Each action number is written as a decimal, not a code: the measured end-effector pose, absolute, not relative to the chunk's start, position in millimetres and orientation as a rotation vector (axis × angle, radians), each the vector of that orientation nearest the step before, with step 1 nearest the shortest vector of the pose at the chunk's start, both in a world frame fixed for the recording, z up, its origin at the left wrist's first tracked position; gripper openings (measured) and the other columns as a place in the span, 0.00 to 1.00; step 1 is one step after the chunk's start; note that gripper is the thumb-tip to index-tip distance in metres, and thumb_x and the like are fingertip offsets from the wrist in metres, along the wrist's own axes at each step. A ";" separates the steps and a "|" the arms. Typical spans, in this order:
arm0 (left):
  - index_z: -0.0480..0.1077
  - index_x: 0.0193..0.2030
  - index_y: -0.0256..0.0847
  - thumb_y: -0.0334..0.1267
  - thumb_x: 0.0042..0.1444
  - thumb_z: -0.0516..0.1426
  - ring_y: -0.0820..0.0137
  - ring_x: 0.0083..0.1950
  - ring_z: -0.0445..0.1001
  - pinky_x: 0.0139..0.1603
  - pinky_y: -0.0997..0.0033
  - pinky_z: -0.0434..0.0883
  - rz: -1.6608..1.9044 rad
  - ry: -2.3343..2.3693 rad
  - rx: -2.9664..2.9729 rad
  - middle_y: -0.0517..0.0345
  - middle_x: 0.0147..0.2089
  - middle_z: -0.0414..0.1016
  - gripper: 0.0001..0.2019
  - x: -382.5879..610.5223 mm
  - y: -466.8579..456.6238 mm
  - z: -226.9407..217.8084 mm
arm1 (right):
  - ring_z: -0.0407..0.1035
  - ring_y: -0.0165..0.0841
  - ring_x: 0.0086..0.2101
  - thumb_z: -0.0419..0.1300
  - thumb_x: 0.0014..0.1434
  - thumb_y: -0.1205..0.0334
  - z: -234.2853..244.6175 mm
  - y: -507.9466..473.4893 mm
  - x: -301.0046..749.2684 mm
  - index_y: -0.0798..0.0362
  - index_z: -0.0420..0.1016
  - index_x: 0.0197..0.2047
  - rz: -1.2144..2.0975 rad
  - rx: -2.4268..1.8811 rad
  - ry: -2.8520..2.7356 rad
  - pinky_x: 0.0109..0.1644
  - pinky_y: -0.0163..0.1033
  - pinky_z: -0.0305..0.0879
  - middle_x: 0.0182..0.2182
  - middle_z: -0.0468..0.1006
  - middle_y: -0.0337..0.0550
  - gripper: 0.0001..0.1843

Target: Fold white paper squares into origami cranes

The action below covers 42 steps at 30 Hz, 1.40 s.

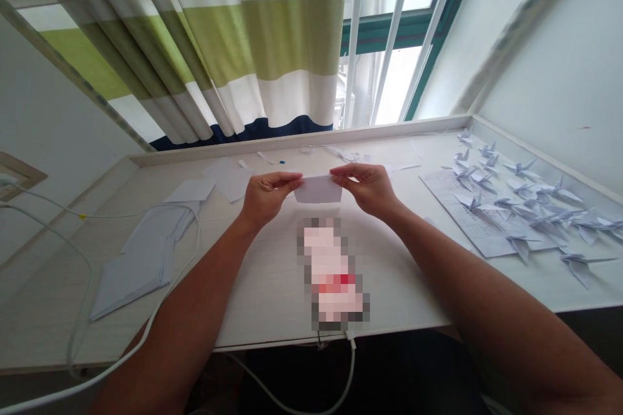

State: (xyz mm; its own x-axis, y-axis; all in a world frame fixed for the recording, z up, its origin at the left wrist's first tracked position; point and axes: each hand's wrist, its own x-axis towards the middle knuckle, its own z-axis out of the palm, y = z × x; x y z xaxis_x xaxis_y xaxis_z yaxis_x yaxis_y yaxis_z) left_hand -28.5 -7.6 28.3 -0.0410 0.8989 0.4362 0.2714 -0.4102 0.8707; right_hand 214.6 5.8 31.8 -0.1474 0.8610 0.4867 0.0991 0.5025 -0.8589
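A small white sheet of paper (318, 190) is held up over the middle of the desk, its top edge stretched between both hands. My left hand (270, 194) pinches its upper left corner between thumb and fingers. At the upper right corner, my right hand (365, 188) grips it the same way. Below the paper lies a blurred-out flat object (331, 266) with a white cable plugged into its near end. Whether the sheet is folded, I cannot tell.
Stacks of white paper (141, 266) lie at the left. Several folded paper cranes (520, 243) stand on the right, some on a written sheet (479, 233). Paper scraps and a thin cable lie along the back. A white cable (195, 233) crosses my left arm's side.
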 end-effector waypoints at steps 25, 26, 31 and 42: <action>0.82 0.40 0.44 0.46 0.60 0.66 0.60 0.50 0.83 0.55 0.56 0.76 1.355 1.259 2.122 0.53 0.47 0.86 0.09 -25.4 -11.5 35.5 | 0.78 0.38 0.37 0.67 0.63 0.60 37.5 2.9 213.1 0.52 0.82 0.36 0.701 -0.996 -1.760 0.47 0.50 0.78 0.35 0.85 0.44 0.05; 0.82 0.41 0.45 0.46 0.60 0.65 0.59 0.51 0.82 0.57 0.55 0.74 1.346 1.218 2.202 0.53 0.47 0.86 0.08 -23.4 -12.6 37.0 | 0.77 0.38 0.37 0.67 0.63 0.61 37.0 2.1 212.5 0.51 0.82 0.36 0.685 -0.970 -1.787 0.47 0.50 0.78 0.35 0.85 0.44 0.05; 0.81 0.39 0.47 0.41 0.63 0.65 0.61 0.48 0.83 0.60 0.52 0.66 1.307 1.256 2.365 0.57 0.44 0.87 0.04 -15.0 -17.8 41.3 | 0.76 0.37 0.38 0.67 0.64 0.60 34.3 -3.0 207.2 0.50 0.80 0.37 0.671 -0.845 -1.886 0.46 0.48 0.76 0.36 0.83 0.42 0.04; 0.80 0.42 0.47 0.44 0.67 0.61 0.66 0.43 0.83 0.61 0.56 0.64 1.397 1.189 2.537 0.59 0.44 0.87 0.08 -11.0 -22.9 39.8 | 0.75 0.37 0.37 0.63 0.68 0.54 41.5 -9.5 205.1 0.48 0.81 0.39 0.522 -0.737 -1.947 0.44 0.46 0.72 0.36 0.82 0.43 0.09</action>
State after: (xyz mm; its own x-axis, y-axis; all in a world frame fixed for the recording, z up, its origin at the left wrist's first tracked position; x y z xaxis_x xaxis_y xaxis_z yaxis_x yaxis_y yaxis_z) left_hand -11.0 -22.9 39.8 0.3132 0.6205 0.7190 0.6108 -0.7113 0.3478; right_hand 205.1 -9.5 41.5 -0.3624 0.6850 0.6321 0.2768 0.7267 -0.6288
